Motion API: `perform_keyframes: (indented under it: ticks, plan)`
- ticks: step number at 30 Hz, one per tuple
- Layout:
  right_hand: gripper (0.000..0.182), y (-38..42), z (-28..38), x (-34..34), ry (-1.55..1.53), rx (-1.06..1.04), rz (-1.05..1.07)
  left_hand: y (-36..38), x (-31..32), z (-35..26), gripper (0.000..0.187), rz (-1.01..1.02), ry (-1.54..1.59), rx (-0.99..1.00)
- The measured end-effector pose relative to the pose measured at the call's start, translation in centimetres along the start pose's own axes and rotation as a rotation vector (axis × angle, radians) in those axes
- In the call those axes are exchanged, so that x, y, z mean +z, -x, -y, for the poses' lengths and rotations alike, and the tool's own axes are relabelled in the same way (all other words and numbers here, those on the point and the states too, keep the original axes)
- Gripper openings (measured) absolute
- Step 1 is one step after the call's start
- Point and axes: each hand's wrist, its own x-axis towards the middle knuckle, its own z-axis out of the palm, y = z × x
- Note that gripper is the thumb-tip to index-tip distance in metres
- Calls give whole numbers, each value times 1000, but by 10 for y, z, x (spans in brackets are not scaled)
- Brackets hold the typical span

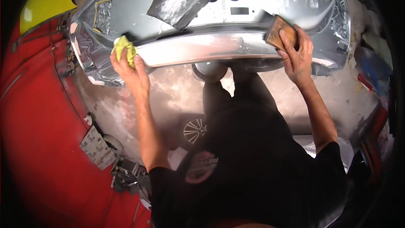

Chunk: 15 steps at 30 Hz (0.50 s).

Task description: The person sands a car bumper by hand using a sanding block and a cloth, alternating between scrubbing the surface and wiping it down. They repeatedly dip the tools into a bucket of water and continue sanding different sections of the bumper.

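Observation:
A silver-grey car body panel (pixel 181 50) with cut-out holes lies in front of me, its near edge curving across the view. At the left end of this edge, my left hand (pixel 130 69) is closed around a crumpled yellow-green cloth (pixel 125 48), which rests against the panel. My right hand (pixel 297 55) grips a brown sanding block (pixel 279 33) at the right part of the same edge; the block's underside is hidden. On the panel's upper surface lies a dark-edged, shiny grey sheet (pixel 178 1), tilted to one side.
A large red surface (pixel 38 135) fills the left side, with a yellow panel (pixel 46 2) above it. Below the near edge stands a round grey object (pixel 209 71). A wheel rim (pixel 195 131) and a patterned box (pixel 98 147) are on the floor. Assorted items crowd the right side.

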Motion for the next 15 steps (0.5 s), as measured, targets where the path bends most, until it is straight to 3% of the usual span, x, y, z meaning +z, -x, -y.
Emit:
perform_keyframes:
  ticks: [3,7,15]
  plan:
    - [54,6,-7,9,-14,5,-17,-1,9,-38,48,121,-154,64]
    - [57,5,-12,10,-36,23,12,0,41,-90,48,203,-122,220]
    - [61,5,-19,15,-28,-7,-8,5,115,-226,55,310,167,383]
